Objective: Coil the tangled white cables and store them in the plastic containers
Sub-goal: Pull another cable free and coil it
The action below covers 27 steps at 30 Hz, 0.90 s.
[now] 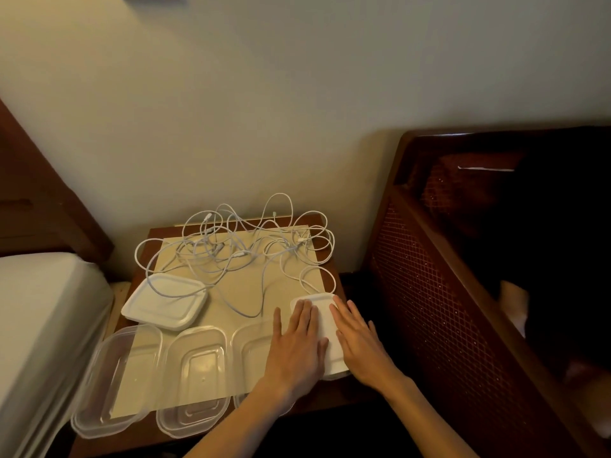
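Note:
A tangle of white cables (238, 249) lies spread over the back half of a small wooden table (330, 396). Three clear plastic containers stand along the front edge: one at the left (112, 381), one in the middle (195, 378), and a third (251, 338) partly hidden under my left forearm. A white lid (165, 300) lies behind them with a cable across it. At the right a lidded white container (325, 317) sits under both hands. My left hand (296, 342) and my right hand (358, 342) lie flat on its lid, fingers straight.
A cream mat (231, 292) covers most of the tabletop. A bed with white sheets (39, 325) borders the left side. A dark wooden lattice frame (463, 309) rises at the right. The wall stands just behind the table, and some cable loops hang over the table's edges.

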Each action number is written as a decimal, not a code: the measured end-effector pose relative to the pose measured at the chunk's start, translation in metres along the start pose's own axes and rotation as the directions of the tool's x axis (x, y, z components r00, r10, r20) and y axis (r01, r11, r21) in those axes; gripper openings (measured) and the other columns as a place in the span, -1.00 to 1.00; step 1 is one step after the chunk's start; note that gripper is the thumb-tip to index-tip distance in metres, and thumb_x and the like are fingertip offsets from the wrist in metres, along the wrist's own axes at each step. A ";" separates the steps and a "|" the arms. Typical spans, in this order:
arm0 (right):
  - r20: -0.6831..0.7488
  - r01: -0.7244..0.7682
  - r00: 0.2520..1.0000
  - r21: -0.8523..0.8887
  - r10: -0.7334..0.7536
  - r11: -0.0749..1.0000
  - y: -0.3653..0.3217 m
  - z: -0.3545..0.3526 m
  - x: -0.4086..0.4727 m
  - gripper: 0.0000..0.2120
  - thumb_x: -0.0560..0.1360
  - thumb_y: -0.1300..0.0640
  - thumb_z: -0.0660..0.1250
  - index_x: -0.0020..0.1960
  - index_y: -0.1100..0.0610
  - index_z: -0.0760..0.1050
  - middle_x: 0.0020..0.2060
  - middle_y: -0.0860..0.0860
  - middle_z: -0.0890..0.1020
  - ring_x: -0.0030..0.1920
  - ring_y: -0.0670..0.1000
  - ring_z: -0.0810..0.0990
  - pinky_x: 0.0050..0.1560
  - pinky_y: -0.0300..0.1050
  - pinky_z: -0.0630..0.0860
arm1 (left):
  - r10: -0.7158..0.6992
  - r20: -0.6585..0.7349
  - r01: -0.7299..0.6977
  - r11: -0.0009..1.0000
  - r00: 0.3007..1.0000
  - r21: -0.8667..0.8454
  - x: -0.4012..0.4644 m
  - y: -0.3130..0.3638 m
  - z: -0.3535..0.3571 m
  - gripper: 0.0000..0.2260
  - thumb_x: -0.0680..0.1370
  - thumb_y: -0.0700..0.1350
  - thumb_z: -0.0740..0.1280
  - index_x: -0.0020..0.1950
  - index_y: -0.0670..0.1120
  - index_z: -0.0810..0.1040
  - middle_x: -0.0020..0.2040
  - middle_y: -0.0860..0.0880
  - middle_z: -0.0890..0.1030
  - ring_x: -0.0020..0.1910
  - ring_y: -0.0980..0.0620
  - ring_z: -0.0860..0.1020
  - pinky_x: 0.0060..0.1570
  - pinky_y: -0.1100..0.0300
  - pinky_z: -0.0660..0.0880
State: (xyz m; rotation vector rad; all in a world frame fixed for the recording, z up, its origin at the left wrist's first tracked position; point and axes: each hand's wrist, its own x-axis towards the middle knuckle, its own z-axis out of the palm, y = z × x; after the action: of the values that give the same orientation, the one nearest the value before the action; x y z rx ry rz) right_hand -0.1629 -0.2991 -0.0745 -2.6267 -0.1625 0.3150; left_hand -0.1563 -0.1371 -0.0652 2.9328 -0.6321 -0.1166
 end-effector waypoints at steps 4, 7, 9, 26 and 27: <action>-0.013 -0.007 1.000 -0.057 0.007 0.998 0.001 0.000 0.000 -0.49 0.68 0.14 -0.08 0.59 -0.04 -0.15 0.52 -0.29 -0.26 0.51 -0.12 -0.38 0.49 0.32 -0.21 | 0.027 0.116 -0.041 0.992 0.993 0.121 0.006 0.000 0.000 -0.41 0.59 0.16 -0.28 0.55 -0.13 -0.24 0.58 -0.10 -0.21 0.54 -0.04 -0.28 0.42 -0.21 -0.36; -0.019 -0.010 1.000 -0.089 0.009 0.996 0.002 0.002 0.000 -0.47 0.67 0.16 -0.08 0.58 -0.06 -0.18 0.50 -0.31 -0.30 0.49 -0.14 -0.42 0.46 0.33 -0.31 | 0.033 0.127 -0.052 0.988 0.991 0.145 0.008 -0.001 0.005 -0.39 0.52 0.16 -0.40 0.51 -0.13 -0.31 0.57 -0.11 -0.24 0.54 -0.06 -0.30 0.41 -0.17 -0.39; -0.041 -0.014 0.999 -0.084 0.010 0.996 0.004 0.007 0.001 -0.45 0.66 0.17 -0.08 0.57 -0.07 -0.21 0.50 -0.32 -0.31 0.48 -0.16 -0.44 0.44 0.31 -0.37 | 0.041 0.131 -0.058 0.989 0.991 0.133 0.008 -0.003 0.010 -0.38 0.51 0.16 -0.40 0.51 -0.12 -0.32 0.56 -0.11 -0.26 0.53 -0.06 -0.31 0.41 -0.13 -0.39; -0.133 -0.128 0.985 -0.134 0.110 0.983 -0.025 -0.008 0.004 -0.48 0.61 0.18 0.06 0.55 0.03 0.11 0.57 -0.17 -0.04 0.57 0.06 -0.22 0.45 0.41 -0.19 | 0.128 0.078 -0.117 0.984 0.989 -0.133 0.017 -0.021 -0.019 -0.48 0.63 0.10 0.09 0.54 -0.08 0.12 0.58 -0.04 0.09 0.56 -0.01 0.01 0.51 -0.14 -0.05; -0.195 -0.106 0.977 -0.086 0.088 0.991 -0.033 -0.013 0.009 -0.50 0.59 0.18 0.11 0.52 0.03 0.20 0.55 -0.15 0.08 0.57 0.06 -0.11 0.49 0.34 -0.11 | 0.102 -0.007 -0.102 0.978 0.995 -0.181 0.019 -0.029 -0.025 -0.54 0.62 0.08 0.14 0.49 -0.07 0.25 0.53 -0.03 0.23 0.52 -0.04 0.15 0.48 -0.07 0.10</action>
State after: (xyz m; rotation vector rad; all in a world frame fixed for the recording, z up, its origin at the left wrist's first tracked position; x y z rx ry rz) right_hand -0.1526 -0.2744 -0.0495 -2.7467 0.0160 0.0879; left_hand -0.1244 -0.1161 -0.0463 2.7202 -0.7298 -0.1576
